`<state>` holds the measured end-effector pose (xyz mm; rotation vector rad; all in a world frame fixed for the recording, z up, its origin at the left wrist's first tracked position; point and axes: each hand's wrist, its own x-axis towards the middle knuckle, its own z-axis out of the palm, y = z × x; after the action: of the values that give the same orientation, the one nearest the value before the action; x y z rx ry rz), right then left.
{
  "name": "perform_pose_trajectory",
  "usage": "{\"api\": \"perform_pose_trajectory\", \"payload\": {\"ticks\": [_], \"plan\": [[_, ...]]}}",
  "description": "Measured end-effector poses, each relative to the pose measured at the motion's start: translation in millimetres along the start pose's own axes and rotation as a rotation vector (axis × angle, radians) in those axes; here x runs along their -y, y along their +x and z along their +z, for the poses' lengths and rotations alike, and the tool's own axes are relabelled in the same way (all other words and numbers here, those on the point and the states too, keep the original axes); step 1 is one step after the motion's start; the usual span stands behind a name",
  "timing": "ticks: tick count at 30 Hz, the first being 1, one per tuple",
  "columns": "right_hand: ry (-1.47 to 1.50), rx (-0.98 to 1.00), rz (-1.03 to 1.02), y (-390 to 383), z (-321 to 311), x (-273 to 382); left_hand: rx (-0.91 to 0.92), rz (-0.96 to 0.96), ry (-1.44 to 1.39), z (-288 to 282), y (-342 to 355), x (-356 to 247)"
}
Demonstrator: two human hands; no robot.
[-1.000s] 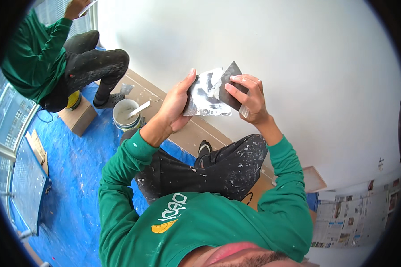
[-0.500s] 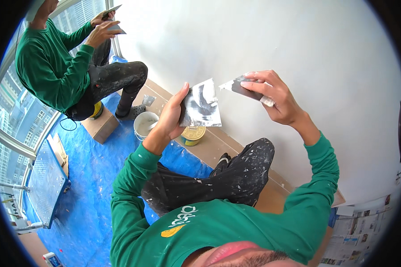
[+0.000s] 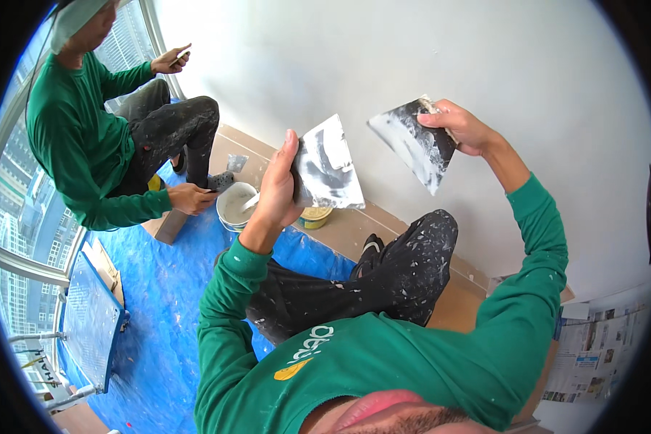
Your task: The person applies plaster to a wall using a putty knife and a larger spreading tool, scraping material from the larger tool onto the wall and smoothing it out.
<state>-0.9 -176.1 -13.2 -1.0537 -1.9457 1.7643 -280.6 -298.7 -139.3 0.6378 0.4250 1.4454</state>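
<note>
and here the left hand [image 3: 276,186] grips the left spreader [image 3: 315,170], the right hand [image 3: 464,129] pinches the right spreader [image 3: 406,134], both before the white wall [image 3: 513,65], probably light, stiff, slick where smeared, best held along back edges.

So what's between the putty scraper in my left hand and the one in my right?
Nothing: the head view shows an open gap between the left putty scraper and right putty scraper, with white wall behind.
</note>
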Motion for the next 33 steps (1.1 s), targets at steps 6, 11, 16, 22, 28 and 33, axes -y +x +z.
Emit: {"api": "perform_pose_trajectory", "payload": {"ticks": [6, 11, 16, 22, 28, 33], "plan": [[0.679, -0.243, -0.153, -13, 63, -24, -0.085, 1.265, 1.134, -17, 18, 0], [0.930, -0.120, -0.046, -17, 115, -20, 0.226, 1.679, 1.193, 1, 36, -1], [0.796, -0.288, -0.099, -27, 98, 0, 0.185, 1.567, 1.513, -1, 47, -2], [0.716, -0.427, -0.392, -30, 4, 70, 0.169, 1.131, 1.611, -32, 58, 53], [-0.182, -0.916, -0.913, -46, -93, 221, -0.102, 0.877, 1.323, -71, 52, 84], [-1.520, -1.366, -0.620, -29, -134, 311, -0.181, 0.773, 1.205, -79, 56, 80]]}}
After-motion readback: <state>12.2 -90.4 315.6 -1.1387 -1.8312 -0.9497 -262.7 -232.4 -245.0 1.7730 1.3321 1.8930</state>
